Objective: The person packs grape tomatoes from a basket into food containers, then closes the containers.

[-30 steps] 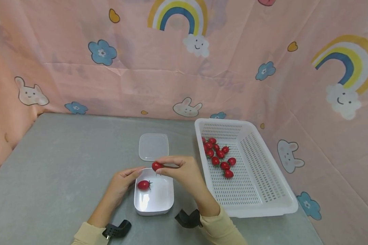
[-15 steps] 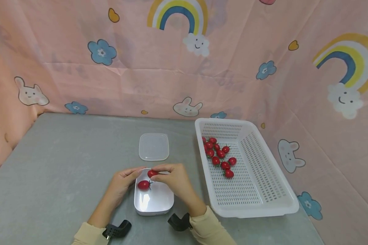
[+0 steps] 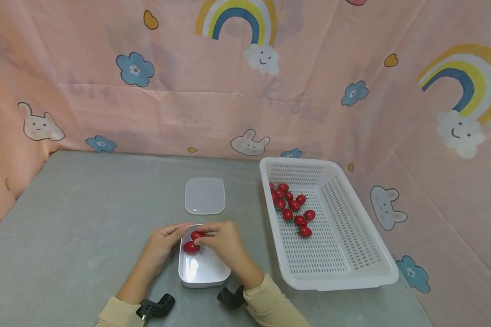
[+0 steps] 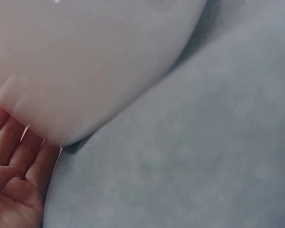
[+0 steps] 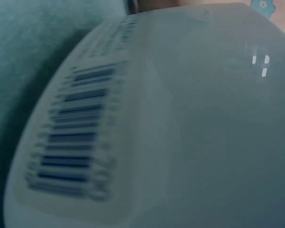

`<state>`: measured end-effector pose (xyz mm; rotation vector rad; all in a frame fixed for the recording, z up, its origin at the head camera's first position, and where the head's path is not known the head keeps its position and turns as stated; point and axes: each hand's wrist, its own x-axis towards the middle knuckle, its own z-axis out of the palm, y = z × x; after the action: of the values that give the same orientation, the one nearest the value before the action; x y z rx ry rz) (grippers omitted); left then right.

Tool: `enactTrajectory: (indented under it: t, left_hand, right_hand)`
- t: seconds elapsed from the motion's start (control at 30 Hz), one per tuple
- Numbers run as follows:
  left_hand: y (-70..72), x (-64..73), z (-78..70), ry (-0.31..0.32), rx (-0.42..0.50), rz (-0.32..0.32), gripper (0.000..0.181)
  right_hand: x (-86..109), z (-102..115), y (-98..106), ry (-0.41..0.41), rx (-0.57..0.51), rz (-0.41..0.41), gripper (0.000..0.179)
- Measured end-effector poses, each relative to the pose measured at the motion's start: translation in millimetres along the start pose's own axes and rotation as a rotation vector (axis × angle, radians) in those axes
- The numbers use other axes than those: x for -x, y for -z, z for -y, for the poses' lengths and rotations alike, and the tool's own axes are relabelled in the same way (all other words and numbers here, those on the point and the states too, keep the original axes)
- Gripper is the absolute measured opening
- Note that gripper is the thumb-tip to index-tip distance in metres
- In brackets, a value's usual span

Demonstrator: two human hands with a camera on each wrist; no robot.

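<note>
Two cherry tomatoes are at the left of the small white box. The front one lies on its floor. Just behind it, my right hand pinches another cherry tomato between thumb and fingers, low inside the box. My left hand holds the box at its back left corner; in the left wrist view its fingers lie against the outer wall. The box's side with a barcode label fills the right wrist view, where the right hand's fingertips are hidden.
A white slotted basket stands to the right, with several cherry tomatoes along its left side. Behind the box a translucent square lid lies flat on the grey table. A pink patterned cloth hangs at the back.
My right hand has moved left and down, bringing its cherry tomato from above the box's back rim to beside the other one. The left hand stays in place.
</note>
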<state>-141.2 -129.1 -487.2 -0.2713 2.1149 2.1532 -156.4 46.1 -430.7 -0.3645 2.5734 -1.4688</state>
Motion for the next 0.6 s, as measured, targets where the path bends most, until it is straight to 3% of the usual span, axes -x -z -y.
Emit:
enactTrajectory:
  t: [0.33, 0.6]
  left_hand:
    - [-0.1, 0.3, 0.7, 0.006, 0.001, -0.005, 0.034]
    - [-1.8, -0.5, 0.2, 0.004, -0.005, -0.005, 0.036]
  right_hand:
    - [0.9, 0.3, -7.4, 0.101, 0.088, -0.013, 0.022]
    - [0.7, 0.0, -7.2, 0.137, 0.127, -0.016, 0.023]
